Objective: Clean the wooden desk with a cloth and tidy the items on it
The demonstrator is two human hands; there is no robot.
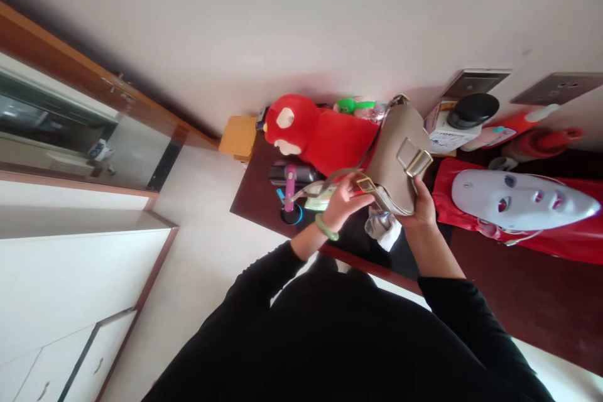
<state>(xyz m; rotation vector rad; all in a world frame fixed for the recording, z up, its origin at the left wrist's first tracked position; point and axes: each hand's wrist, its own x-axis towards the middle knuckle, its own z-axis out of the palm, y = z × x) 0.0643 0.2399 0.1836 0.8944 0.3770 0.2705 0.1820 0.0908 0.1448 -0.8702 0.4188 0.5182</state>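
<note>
**Handbag in Two Hands at the Tabletop's Front Edge**

Beyond the left edge of the dark red-brown tabletop (527, 301) is an orange-yellow object (238, 136), partly hidden. Just inside that edge, near the front left corner, a round black device with a blue ring (291, 214) sits beside a magenta handheld device (289, 185); a dark cylinder (305, 173) lies behind. A red plush bird (339, 139) lies along the back edge, its head toward the back left corner. A green toy (353, 105) is behind the plush.

The left hand (346, 201), above a jade-green bangle (326, 227), is positioned at the gold strap buckle (366, 185). Its fingers are partly curled, the thumb spaced from the forefinger; whether they are closed on the strap cannot be told.

The taupe handbag (393, 147) is tilted over the middle of the tabletop. The right hand (421, 204) grips its near end, thumb beside the gold clasp (419, 163), palm below. A crumpled white packet (382, 228) lies under the handbag, near the front edge.

Right of the handbag, toward the back edge, a black-lidded jar (473, 111) adjoins a white carton (452, 136). Farther right, a white face mask (522, 201) rests on red glossy packaging (443, 191).
</note>
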